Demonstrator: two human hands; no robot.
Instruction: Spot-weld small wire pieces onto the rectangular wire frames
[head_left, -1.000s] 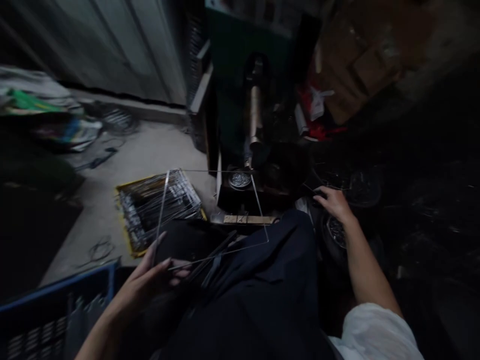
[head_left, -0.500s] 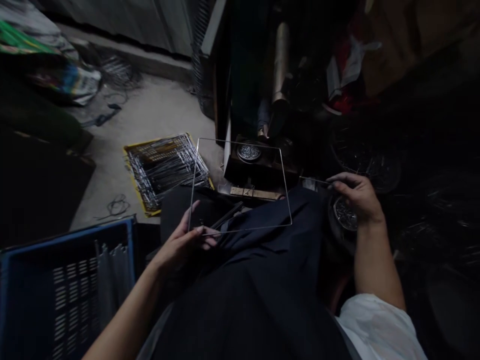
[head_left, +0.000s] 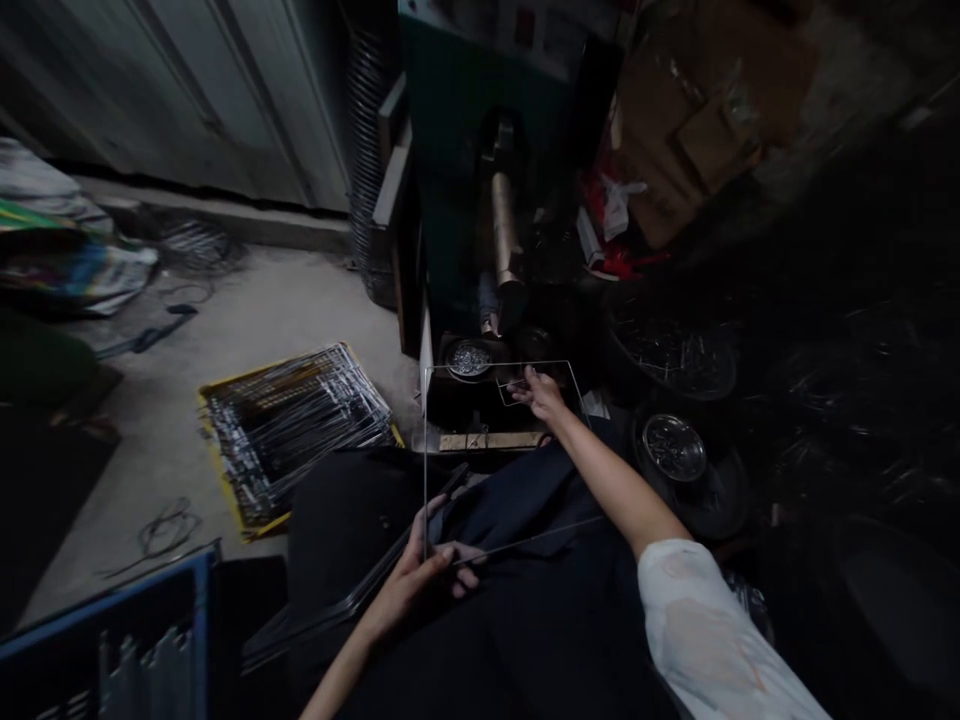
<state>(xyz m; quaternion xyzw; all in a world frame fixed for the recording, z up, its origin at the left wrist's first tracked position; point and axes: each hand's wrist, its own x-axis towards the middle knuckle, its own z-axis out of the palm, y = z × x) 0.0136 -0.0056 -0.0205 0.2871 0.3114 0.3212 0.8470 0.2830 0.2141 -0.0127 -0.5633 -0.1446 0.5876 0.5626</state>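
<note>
My left hand [head_left: 433, 568] is closed on the near left corner of a thin rectangular metal wire frame [head_left: 426, 460], held up above my lap. The frame's right side passes behind my right forearm. At the frame's far edge, my right hand [head_left: 541, 394] pinches a small bent wire piece [head_left: 504, 392] between thumb and fingers. Whether that piece touches the frame I cannot tell. Just beyond stands a machine with a metal cylinder [head_left: 505, 225], and under it a round dish [head_left: 469, 360] of small shiny metal bits.
On the floor at left sits a yellow crate [head_left: 234, 505] full of wire frames. A blue crate [head_left: 201, 610] with metal strips is nearer. To the right are a bowl of small metal parts [head_left: 673, 448] and a dark basin [head_left: 675, 350]. Cardboard [head_left: 712, 140] lies behind.
My right hand has swung left and forward with its wire piece, from beside the frame to its far edge. My left hand still grips the frame's corner. The view has shifted.
</note>
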